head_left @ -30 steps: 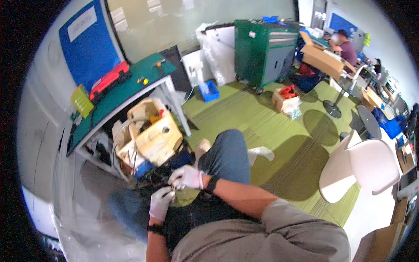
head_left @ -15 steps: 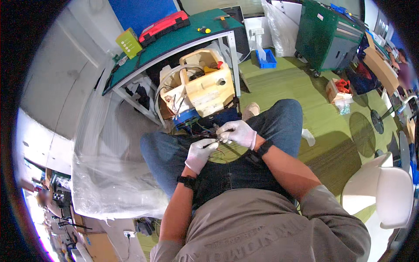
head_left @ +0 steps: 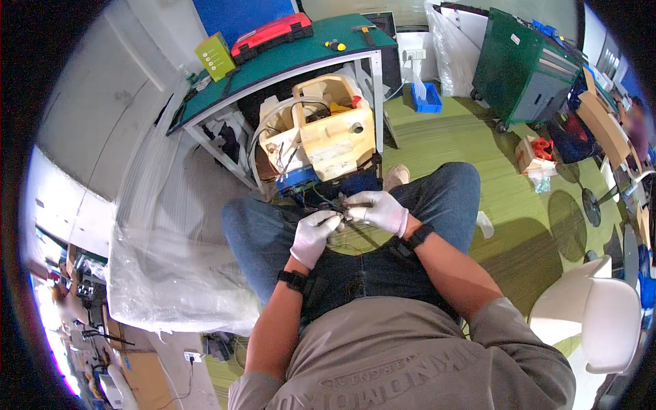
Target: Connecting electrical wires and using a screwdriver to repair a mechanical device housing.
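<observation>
My left hand (head_left: 313, 237), in a whitish glove, is closed in a pinch on a thin dark wire. Close beside it, my right hand (head_left: 378, 211), also gloved, pinches what looks like the wire's other part, its fingertips almost touching the left ones. The exact wire ends are too small to make out. Just beyond my hands, a bundle of loose wires (head_left: 316, 199) hangs from a machine with a cream plastic tank body (head_left: 339, 137). The machine stands between my feet and the workbench, with a blue round part (head_left: 298, 179) at its lower left.
A green-topped workbench (head_left: 273, 58) behind the machine carries a red toolbox (head_left: 272, 37), a yellow-green box (head_left: 215, 57) and a hammer (head_left: 365, 33). Plastic-wrapped goods (head_left: 181, 280) stand at left. A white chair (head_left: 610, 318), a blue bin (head_left: 428, 100) and a green tool cabinet (head_left: 523, 75) are to the right.
My left fingertips have come closer to the right ones, and the fingers have shifted slightly on the wire. The whole view has swung a little, so the surroundings sit farther right.
</observation>
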